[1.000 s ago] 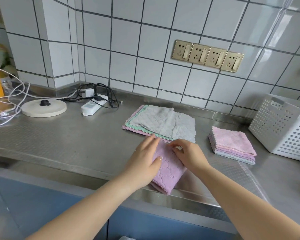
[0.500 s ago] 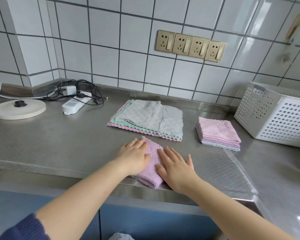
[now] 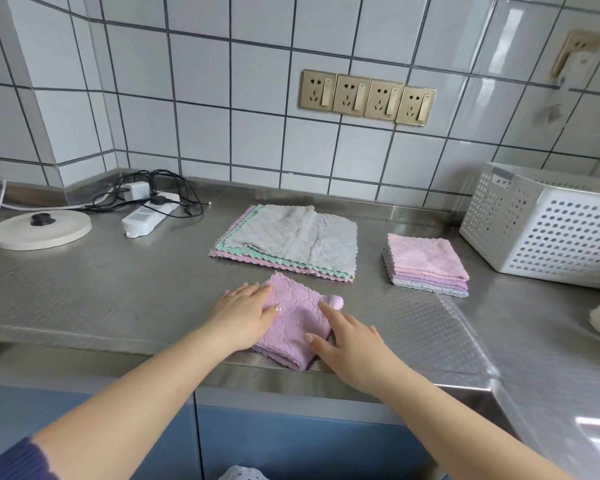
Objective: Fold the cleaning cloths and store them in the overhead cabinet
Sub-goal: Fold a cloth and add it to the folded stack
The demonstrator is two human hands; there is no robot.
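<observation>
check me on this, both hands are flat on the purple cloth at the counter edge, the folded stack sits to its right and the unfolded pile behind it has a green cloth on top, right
Not quite: the head view shows a grey cloth topping the unfolded pile, with green only peeking out beneath it. The rest holds: the left hand and right hand lie flat on the purple cloth at the counter edge, and the folded stack sits to its right.

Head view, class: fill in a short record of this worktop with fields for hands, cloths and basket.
left hand: flat on purple cloth
right hand: flat on the same cloth
unfolded pile: grey on top, behind purple cloth
folded stack: pink on top, right of pile
basket: white, far right, contents hidden
</observation>
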